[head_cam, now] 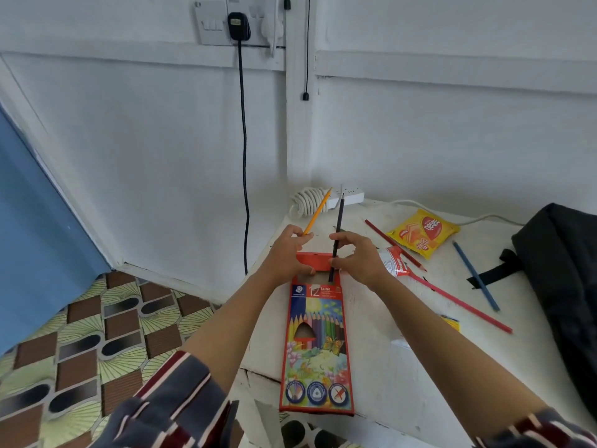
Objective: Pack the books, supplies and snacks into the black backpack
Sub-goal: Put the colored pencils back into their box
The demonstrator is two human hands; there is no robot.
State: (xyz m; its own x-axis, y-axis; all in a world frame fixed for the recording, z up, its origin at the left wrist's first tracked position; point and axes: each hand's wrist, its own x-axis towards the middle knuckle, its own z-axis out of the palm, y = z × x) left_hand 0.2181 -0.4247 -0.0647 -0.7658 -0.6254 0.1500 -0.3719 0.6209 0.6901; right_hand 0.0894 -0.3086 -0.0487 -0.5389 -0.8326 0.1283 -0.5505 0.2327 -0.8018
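A: Pencil box (318, 344), where is it put?
B: It is laid flat on the table (387, 383), mouth end away from the person, flap opened. It is used as the reference.

A: Left hand?
B: The left hand (287, 250) is set at the box's open end. A yellow pencil (318, 210) is pinched in its fingers, tip pointed up and away. The flap seems to be pinned back by the thumb, likely so the mouth is held open with the next pencil ready.

A: Right hand?
B: The right hand (357, 257) is clamped on a dark pencil (338, 227), fingers and thumb closed round the shaft. The lower end is inside the box mouth. It is held steep, judged so it can be slid down in.

A: Loose items?
B: All are right of the box. A white-and-red tube (392, 260) is just beside the mouth. A red pencil (395, 245) and a second red pencil (462, 307) are past it, and a blue pencil (476, 276) further right. A yellow snack packet (423, 232) is up and right.

A: Black backpack (559, 270)?
B: It is laid on the table far right of the box, well apart. Whether it is unzipped cannot be told.

A: Stage?
B: Judged early. Pencils are boxed first, and nothing is seen packed in the bag.
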